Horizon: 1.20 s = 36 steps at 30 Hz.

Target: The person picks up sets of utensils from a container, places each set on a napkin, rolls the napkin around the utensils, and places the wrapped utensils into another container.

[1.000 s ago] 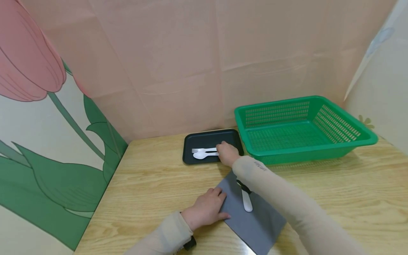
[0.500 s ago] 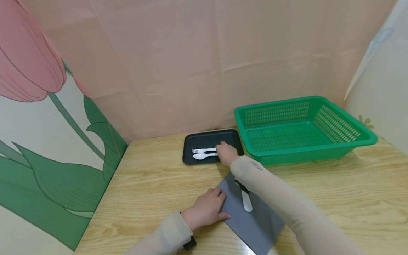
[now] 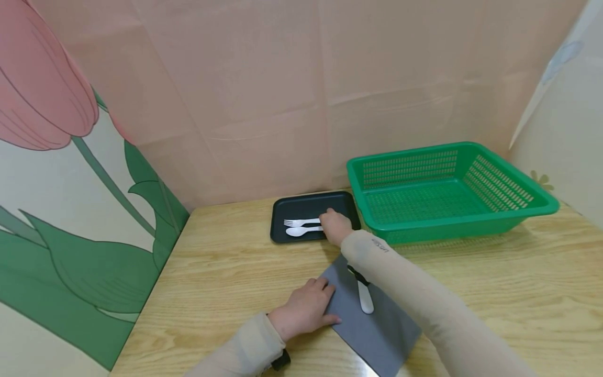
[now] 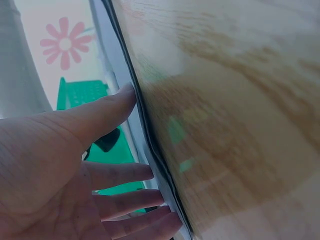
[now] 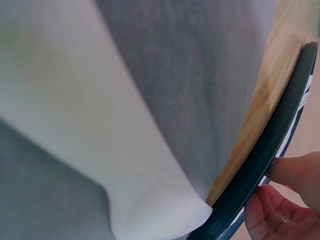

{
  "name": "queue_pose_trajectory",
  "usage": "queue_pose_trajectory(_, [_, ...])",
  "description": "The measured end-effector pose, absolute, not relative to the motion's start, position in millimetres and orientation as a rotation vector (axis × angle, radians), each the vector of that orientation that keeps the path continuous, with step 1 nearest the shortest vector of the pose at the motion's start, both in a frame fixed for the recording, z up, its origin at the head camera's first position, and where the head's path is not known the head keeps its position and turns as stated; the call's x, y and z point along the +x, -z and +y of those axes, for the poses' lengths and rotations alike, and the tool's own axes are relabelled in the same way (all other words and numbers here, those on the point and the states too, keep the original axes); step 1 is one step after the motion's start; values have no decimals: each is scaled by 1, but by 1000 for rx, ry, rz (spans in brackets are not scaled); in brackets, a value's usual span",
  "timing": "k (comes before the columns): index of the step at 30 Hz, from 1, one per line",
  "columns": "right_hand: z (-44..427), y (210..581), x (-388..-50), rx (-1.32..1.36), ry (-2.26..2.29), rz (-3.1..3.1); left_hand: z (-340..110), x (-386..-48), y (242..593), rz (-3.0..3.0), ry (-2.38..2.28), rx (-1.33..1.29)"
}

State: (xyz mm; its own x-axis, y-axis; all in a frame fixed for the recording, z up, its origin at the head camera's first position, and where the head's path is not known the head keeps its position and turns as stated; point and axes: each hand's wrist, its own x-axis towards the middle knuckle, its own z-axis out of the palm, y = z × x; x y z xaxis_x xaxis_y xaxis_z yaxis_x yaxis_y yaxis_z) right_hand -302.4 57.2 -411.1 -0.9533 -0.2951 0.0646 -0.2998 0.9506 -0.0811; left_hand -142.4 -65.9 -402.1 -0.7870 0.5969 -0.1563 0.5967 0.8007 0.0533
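Note:
My right hand (image 3: pixel 336 227) is over the right part of a black tray (image 3: pixel 308 203), its fingers curled at the handle ends of a white fork (image 3: pixel 301 223) and a white spoon (image 3: pixel 297 231) lying side by side. It appears to pinch the spoon; the exact contact is hidden. In the right wrist view, the thumb and fingers (image 5: pixel 285 200) bend just beyond the tray's rim. My left hand (image 3: pixel 303 309) rests with extended fingers on the left edge of a folded grey cloth (image 3: pixel 377 324). On that cloth lies a white utensil handle (image 3: pixel 365 299), its other end hidden under the right forearm.
A green plastic basket (image 3: pixel 447 228) stands right of the tray, close against it. All of these are on a wood-grain table (image 3: pixel 226 262). A pinkish sheet (image 3: pixel 264 104) hangs behind the table's back edge.
The spoon has turned slightly, lying more nearly parallel to the fork. My right hand and forearm have shifted a little left; the left hand stays in place.

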Motion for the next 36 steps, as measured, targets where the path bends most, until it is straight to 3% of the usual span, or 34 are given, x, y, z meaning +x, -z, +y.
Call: queue_pose_trajectory(36, [58,386,-293,493,-191,-3045,-67,-142,404,2826,1,957])
